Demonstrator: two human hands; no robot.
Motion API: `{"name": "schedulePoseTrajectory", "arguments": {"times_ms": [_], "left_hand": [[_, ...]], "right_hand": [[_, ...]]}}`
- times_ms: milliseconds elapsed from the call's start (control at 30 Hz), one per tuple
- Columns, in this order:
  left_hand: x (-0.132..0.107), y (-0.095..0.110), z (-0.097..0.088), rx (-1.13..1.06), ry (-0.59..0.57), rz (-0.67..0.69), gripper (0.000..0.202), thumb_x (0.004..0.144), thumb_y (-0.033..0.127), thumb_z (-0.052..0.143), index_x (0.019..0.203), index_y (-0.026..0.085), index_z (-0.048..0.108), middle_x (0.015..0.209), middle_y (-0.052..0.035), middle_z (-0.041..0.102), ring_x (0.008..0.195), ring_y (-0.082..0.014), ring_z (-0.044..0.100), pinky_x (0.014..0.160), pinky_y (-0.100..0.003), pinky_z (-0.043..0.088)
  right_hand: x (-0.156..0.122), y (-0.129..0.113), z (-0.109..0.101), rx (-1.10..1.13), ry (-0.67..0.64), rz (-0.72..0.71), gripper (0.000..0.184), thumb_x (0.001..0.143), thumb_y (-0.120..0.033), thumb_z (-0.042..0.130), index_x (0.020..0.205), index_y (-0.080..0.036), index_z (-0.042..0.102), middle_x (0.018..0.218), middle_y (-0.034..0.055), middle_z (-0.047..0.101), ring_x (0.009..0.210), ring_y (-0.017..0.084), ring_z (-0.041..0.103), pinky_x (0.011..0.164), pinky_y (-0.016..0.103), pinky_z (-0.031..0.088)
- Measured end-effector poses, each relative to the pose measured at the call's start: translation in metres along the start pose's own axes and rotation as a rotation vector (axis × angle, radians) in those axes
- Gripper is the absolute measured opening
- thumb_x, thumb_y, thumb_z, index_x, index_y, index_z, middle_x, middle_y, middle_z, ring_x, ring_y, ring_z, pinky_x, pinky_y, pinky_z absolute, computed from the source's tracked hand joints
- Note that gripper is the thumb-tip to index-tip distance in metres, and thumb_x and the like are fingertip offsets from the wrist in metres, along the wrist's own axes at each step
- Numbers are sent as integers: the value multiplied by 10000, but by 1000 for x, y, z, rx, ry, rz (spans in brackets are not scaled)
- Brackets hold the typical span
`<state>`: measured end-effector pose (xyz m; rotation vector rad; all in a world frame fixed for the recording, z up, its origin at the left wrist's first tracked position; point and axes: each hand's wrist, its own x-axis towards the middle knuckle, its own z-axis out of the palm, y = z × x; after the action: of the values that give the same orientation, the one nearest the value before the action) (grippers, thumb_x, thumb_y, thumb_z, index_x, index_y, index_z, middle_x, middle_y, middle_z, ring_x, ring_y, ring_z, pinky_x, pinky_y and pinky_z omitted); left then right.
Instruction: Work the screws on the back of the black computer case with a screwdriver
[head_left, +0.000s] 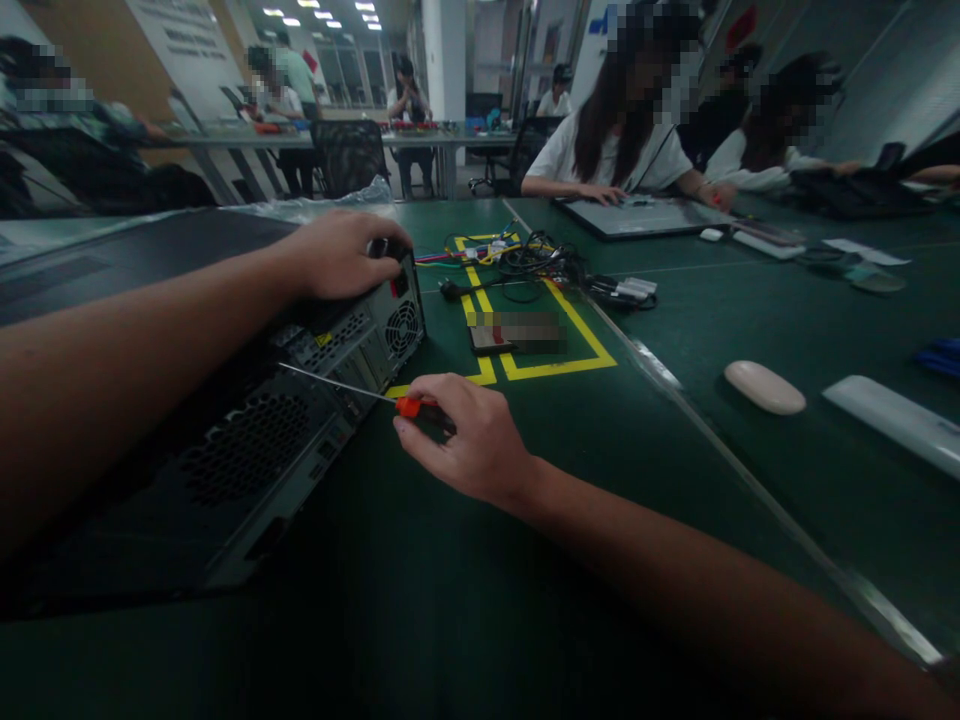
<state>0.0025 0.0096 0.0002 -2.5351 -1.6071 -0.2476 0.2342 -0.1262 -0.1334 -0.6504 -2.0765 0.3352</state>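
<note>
A black desktop computer case (pixel 352 345) lies on the left of the green table, its rear panel with vents and a round fan grille turned toward the right. My left hand (pixel 349 255) rests on the top edge of the case near its far corner, fingers bent over a dark part there; what they grip, if anything, is hidden. In my right hand (pixel 472 435) is a screwdriver (pixel 409 406) with an orange and dark handle, held between thumb and fingers. Its long thin shaft points left, with the tip over the rear panel; contact cannot be made out.
Yellow tape (pixel 562 370) marks the green table (pixel 675 580), with a phone (pixel 487 335) inside. Behind lie tangled cables (pixel 536 260) and a black plug. At right are a pinkish mouse (pixel 765 388) and a white bar (pixel 900 420). A person (pixel 630 130) works opposite on a flat panel.
</note>
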Motion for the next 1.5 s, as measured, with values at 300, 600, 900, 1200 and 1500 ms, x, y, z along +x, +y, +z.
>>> {"name": "schedulePoseTrajectory", "arguments": {"times_ms": [300, 600, 900, 1200, 1500], "left_hand": [[0, 0, -1, -12, -9, 6, 718, 979, 481, 472, 1517, 105, 762, 1395, -206, 801, 1231, -352, 739, 1162, -516, 546], [-1, 2, -1, -2, -8, -7, 724, 981, 480, 461, 1522, 104, 762, 1413, -198, 793, 1274, -349, 734, 1199, -509, 538], [-1, 5, -3, -9, -29, -28, 756, 969, 501, 458, 1546, 112, 752, 1451, -201, 781, 1307, -367, 729, 1214, -518, 525], [-1, 4, -2, -9, -14, -2, 774, 960, 495, 443, 1530, 77, 758, 1424, -237, 788, 1322, -410, 740, 1221, -573, 522], [-1, 3, -2, -1, -16, -6, 754, 975, 502, 454, 1546, 110, 752, 1467, -213, 781, 1340, -386, 731, 1239, -544, 509]], "right_hand": [[1, 1, -1, -38, 11, -29, 127, 1125, -290, 683, 1198, -203, 739, 1075, 62, 834, 940, 196, 775, 849, 329, 598], [-1, 2, 0, -30, 29, -45, 158, 1149, -334, 683, 1210, -199, 738, 1085, 64, 834, 937, 192, 779, 854, 317, 600], [-1, 1, -1, -30, 16, -10, 191, 1149, -372, 700, 1233, -208, 746, 1079, 64, 835, 927, 197, 773, 850, 325, 599], [-1, 0, -3, -54, 57, -32, 291, 1167, -446, 672, 1230, -183, 777, 1044, 80, 842, 895, 206, 764, 845, 341, 600], [0, 1, -2, -38, 50, -24, 292, 1157, -429, 687, 1225, -172, 808, 1034, 84, 841, 887, 204, 762, 863, 338, 605]]}}
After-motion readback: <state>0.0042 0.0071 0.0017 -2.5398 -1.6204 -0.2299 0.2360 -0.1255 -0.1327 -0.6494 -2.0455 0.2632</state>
